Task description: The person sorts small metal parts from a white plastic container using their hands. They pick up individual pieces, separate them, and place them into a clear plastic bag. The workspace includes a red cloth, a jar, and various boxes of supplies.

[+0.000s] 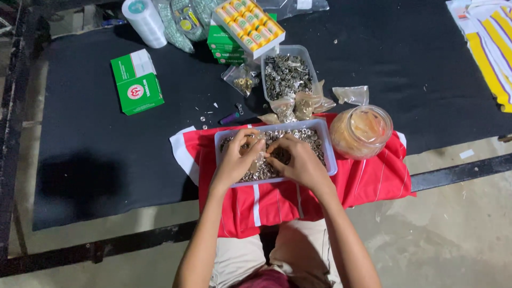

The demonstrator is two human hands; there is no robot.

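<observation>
Holding: both hands meet over the tray (326, 143), fingers curled on a small clear bag (257, 152) between them
Left hand (236, 159): closed round the bag's left side, thumb on top
Right hand (300, 162): fingers pinched narrow at the bag's mouth, touching the left hand's fingertips
Bag: just above the snaps, over the tray's middle; what is in it cannot be told
Tray: pale rectangular plastic, full of small silver snaps (314, 140), at the middle of the worktop's near edge
Cloth (373, 176): red with white stripes, under the tray, hanging over the near edge onto the person's lap
Jar (361, 130): clear, round, orange-tinted inside, on the cloth just right of the tray
Filled bags (296, 105): several small clear ones just behind the tray
Second tray (287, 72): clear, full of dark metal parts, behind those bags
Thread box (248, 21): yellow spools, on green cartons at the far edge
Green box (136, 82): well to the left, toward the far left corner
White roll (144, 21): at the far edge, left of the thread box
Worktop (96, 160): covered in black cloth
Striped fabric (490, 42): yellow and white, at the far right corner
</observation>
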